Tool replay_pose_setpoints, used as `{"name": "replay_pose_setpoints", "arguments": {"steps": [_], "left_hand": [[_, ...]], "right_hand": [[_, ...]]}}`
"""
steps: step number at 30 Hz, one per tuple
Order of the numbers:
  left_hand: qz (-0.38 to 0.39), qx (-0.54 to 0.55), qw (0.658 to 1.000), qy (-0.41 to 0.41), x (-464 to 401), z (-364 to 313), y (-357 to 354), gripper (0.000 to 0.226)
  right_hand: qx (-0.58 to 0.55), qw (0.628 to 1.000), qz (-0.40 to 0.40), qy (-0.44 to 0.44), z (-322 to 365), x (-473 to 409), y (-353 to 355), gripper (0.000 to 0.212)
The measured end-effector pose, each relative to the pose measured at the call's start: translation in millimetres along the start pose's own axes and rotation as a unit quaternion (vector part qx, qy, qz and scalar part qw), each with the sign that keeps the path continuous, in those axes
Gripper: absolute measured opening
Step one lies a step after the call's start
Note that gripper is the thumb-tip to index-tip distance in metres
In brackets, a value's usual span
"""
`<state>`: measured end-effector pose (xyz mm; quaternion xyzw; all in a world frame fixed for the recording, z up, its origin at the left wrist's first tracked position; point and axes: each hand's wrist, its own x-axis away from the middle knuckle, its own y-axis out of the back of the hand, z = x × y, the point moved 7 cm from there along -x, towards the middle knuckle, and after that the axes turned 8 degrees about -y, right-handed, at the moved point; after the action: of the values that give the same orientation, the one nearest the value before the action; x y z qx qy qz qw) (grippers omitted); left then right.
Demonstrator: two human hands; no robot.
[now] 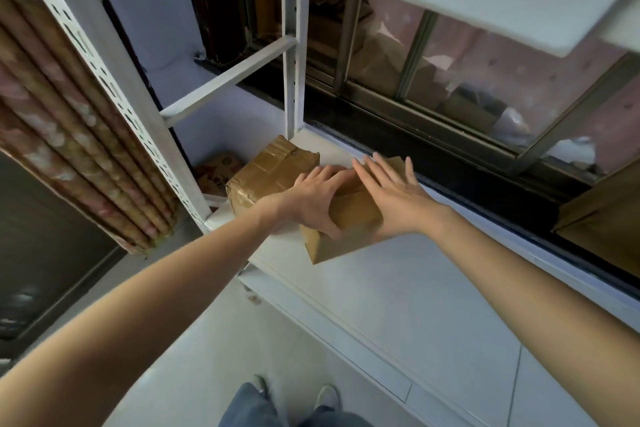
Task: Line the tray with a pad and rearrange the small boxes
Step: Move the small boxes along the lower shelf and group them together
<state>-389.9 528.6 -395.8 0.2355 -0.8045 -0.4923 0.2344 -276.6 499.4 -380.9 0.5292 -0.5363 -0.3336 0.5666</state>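
Note:
A small brown cardboard box (341,234) rests on a white shelf (398,288) that runs along a window. My left hand (313,199) grips this box over its left top edge, thumb down its front side. My right hand (394,196) lies flat against its right side and top, fingers spread and straight. A second box (268,172), wrapped in brown tape, stands just left of it at the shelf's end, touching or nearly touching the first. The white surface under the boxes could be a pad or the tray; I cannot tell which.
A white perforated rack post (292,45) rises behind the taped box. A red-printed carton (216,172) sits low behind the rack. Rolled patterned material (69,135) leans at the left. A brown carton (604,215) stands at the right by the dark window sill.

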Motion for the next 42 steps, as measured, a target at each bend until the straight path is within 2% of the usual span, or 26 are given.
{"name": "replay_pose_setpoints", "arguments": {"steps": [4, 6, 8, 9, 11, 12, 13, 16, 18, 21, 24, 28, 32, 38, 42], "left_hand": [[0.021, 0.079, 0.996, -0.022, 5.9, -3.8, 6.7, 0.101], [0.021, 0.157, 0.987, 0.011, 9.5, 6.3, 4.2, 0.097], [-0.018, 0.215, 0.974, 0.070, 11.0, 29.3, 5.3, 0.088], [-0.052, 0.191, 0.976, 0.095, 11.5, 42.9, 8.6, 0.077], [-0.130, 0.073, 0.978, 0.144, 15.6, 71.4, 16.0, 0.063], [-0.156, 0.039, 0.970, 0.181, 20.6, 85.4, 17.8, 0.065], [-0.155, 0.018, 0.963, 0.222, 25.8, 98.2, 15.5, 0.077], [-0.043, -0.045, 0.956, 0.285, 32.3, 122.7, -6.3, 0.122], [0.004, -0.053, 0.951, 0.304, 33.1, 128.0, -17.2, 0.133], [0.034, -0.039, 0.946, 0.321, 31.9, 126.7, -28.7, 0.136], [0.027, -0.081, 0.945, 0.316, 32.1, 122.6, -34.8, 0.134], [-0.064, -0.080, 0.953, 0.285, 38.4, 117.0, -31.0, 0.120], [-0.087, -0.075, 0.966, 0.230, 34.9, 98.5, -22.2, 0.117], [-0.127, -0.104, 0.980, 0.109, 17.3, 30.1, -1.9, 0.111], [-0.129, -0.102, 0.984, 0.062, 4.4, -35.3, 5.3, 0.110]], "right_hand": [[-0.023, 1.000, -0.009, -0.013, -2.9, 4.4, 5.5, 0.129], [-0.026, 0.999, 0.008, -0.029, -1.0, 7.1, 4.9, 0.129], [-0.042, 0.997, 0.023, -0.059, -0.7, 8.0, 2.7, 0.125], [-0.052, 0.996, 0.026, -0.073, -1.2, 7.7, 1.9, 0.123], [-0.066, 0.993, 0.031, -0.096, -3.9, 6.0, -0.4, 0.121], [-0.067, 0.991, 0.036, -0.108, -6.2, 6.0, -1.5, 0.122], [-0.064, 0.990, 0.042, -0.118, -8.3, 6.7, -2.7, 0.123], [-0.063, 0.986, 0.050, -0.149, -13.7, 12.7, -5.5, 0.122], [-0.071, 0.982, 0.041, -0.170, -15.7, 17.3, -5.2, 0.120], [-0.068, 0.981, 0.024, -0.181, -15.9, 22.4, -5.1, 0.119], [-0.071, 0.977, 0.012, -0.199, -17.0, 30.1, -6.8, 0.118], [-0.089, 0.969, 0.015, -0.229, -17.7, 43.4, -14.6, 0.116], [-0.101, 0.959, 0.022, -0.265, -24.0, 59.9, -21.3, 0.117], [-0.110, 0.939, 0.000, -0.326, -45.8, 106.5, -19.5, 0.120], [-0.102, 0.931, -0.030, -0.349, -68.9, 155.2, -11.4, 0.119]]}}
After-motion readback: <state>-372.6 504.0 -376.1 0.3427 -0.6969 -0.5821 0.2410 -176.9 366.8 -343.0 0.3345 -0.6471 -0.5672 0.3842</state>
